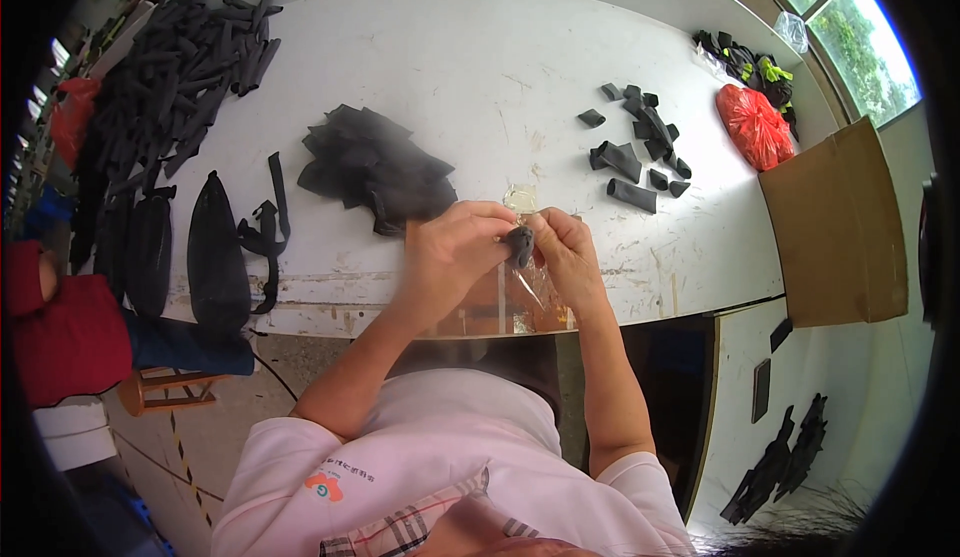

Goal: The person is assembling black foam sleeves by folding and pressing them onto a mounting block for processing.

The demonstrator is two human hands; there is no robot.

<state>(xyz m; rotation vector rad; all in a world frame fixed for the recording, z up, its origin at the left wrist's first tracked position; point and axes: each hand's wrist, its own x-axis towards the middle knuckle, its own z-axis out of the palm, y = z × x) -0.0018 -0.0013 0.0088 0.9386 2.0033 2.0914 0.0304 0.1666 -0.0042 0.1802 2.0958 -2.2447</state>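
Presumably light, soft and pliable, the small black piece sits above the near side of the table, where I see the left hand clamped on it, the right hand's fingers bunched alongside, grip unclear; grasp its rim.

The shirt is pale pink, with short sleeves; the chest bears an orange print and dark lettering. The collar, partly visible, appears plaid.
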